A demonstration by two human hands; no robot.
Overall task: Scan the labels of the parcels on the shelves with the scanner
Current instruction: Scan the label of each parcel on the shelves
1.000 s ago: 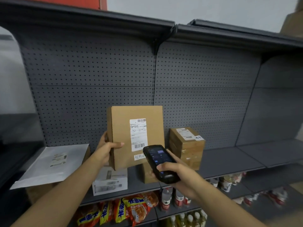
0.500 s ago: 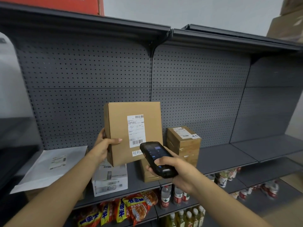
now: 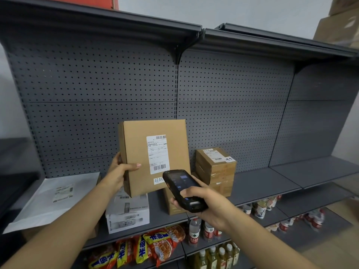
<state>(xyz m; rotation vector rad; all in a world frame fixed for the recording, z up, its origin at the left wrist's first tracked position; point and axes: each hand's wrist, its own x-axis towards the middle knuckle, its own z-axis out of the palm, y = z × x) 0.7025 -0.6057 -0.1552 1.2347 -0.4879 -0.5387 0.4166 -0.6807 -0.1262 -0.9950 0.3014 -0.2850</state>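
Observation:
My left hand [image 3: 118, 172] grips the left edge of a flat brown parcel [image 3: 136, 150] and holds it upright above the shelf, with its white barcode label [image 3: 157, 153] facing me. My right hand [image 3: 206, 204] holds the black handheld scanner [image 3: 183, 190] just below and to the right of that label, screen up, its top end close to the parcel's lower right corner. Behind the scanner stands a stack of taped brown boxes [image 3: 215, 167] with a label on top. A white box [image 3: 128, 212] and a white mailer bag [image 3: 56, 197] lie to the left.
The grey metal shelf [image 3: 262, 183] stretches bare to the right, backed by a pegboard wall [image 3: 233, 105]. Below are snack bags [image 3: 155, 247] and bottles [image 3: 194, 231]. An upper shelf [image 3: 252, 41] overhangs. Cardboard boxes [image 3: 340, 26] sit at top right.
The view has shifted a little; the parcel and scanner sit slightly lower left in the picture. The scanner stays close to the label and both grips are unchanged.

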